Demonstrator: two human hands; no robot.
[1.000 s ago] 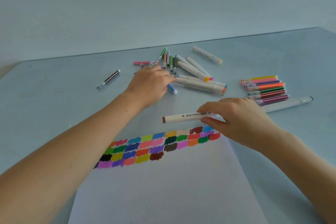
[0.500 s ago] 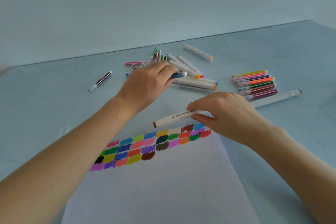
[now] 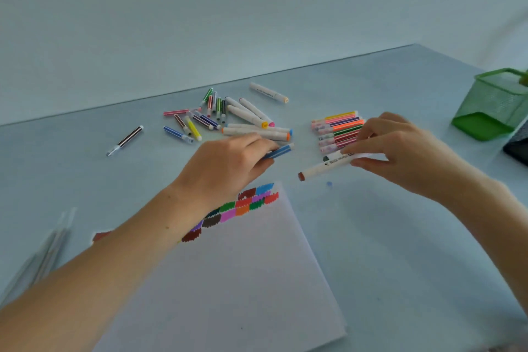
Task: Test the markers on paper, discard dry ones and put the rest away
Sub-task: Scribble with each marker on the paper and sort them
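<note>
My right hand (image 3: 400, 151) grips a thick white marker with a brown cap (image 3: 320, 169), held low over the table right of the paper. My left hand (image 3: 228, 164) holds a thin blue marker (image 3: 278, 151) just above the paper's top edge. The white paper (image 3: 243, 280) carries rows of coloured test patches (image 3: 245, 203), partly hidden by my left forearm. A loose pile of thin and thick markers (image 3: 228, 120) lies beyond my left hand. A tidy row of thin markers (image 3: 337, 128) lies beside my right hand.
A green mesh holder (image 3: 497, 103) stands at the far right, with a dark object (image 3: 518, 143) beside it. One striped dark marker (image 3: 125, 140) lies alone at the left. Blurred pens (image 3: 43, 260) lie at the left edge. The table meets a wall behind.
My left hand has lifted the blue marker out of the pile toward the paper. My right hand has carried the brown-capped marker to the right, off the paper. The view has swung right.
</note>
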